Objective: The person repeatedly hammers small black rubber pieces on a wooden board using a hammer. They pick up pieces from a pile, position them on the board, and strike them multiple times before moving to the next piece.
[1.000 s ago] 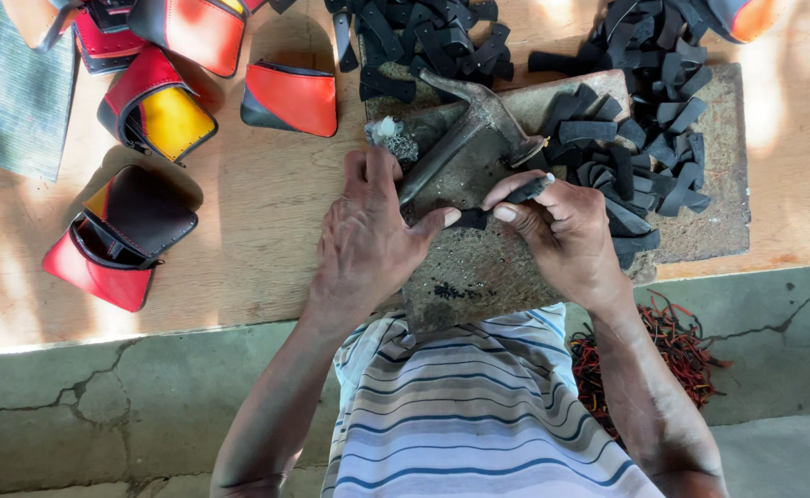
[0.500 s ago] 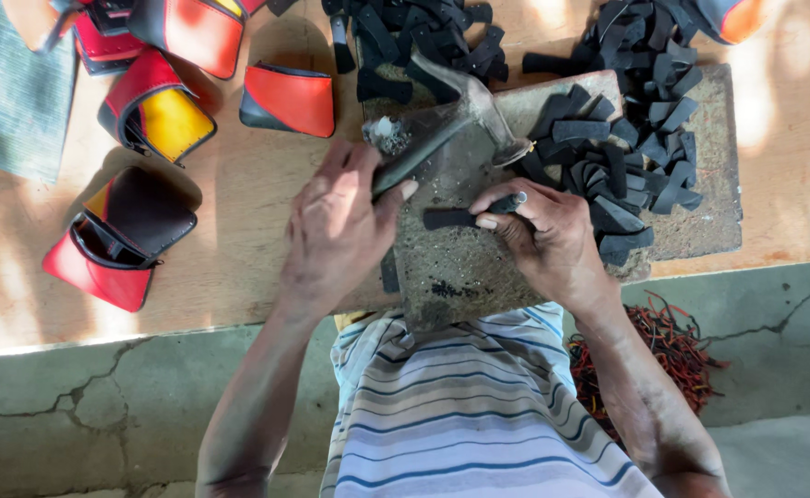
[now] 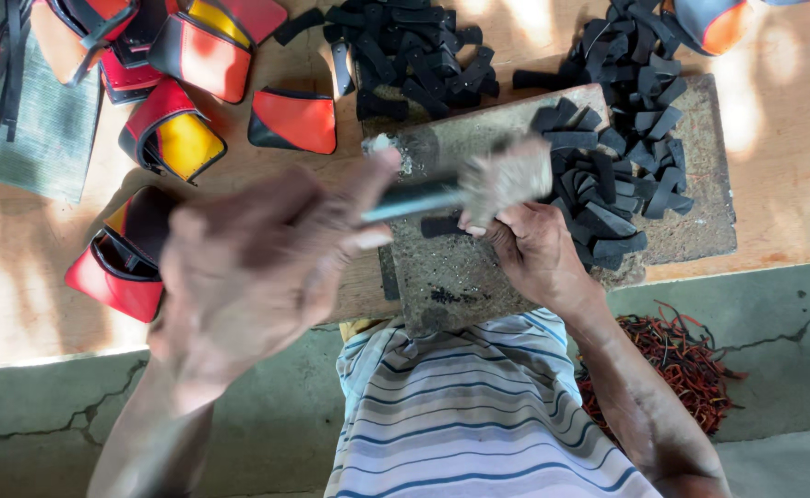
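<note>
Two hands work over the stone slab (image 3: 442, 277) on our worktop (image 3: 792, 184). Nearest us, our left hand (image 3: 257, 267), blurred, is clenched round the handle of a hammer (image 3: 479, 184) raised above the slab. Just beyond, our right hand (image 3: 534, 254) pinches a small black strip (image 3: 442, 226) flat on the stone. Farther off lie heaps of black pieces (image 3: 608, 175) and red and yellow pouches (image 3: 184, 101).
</note>
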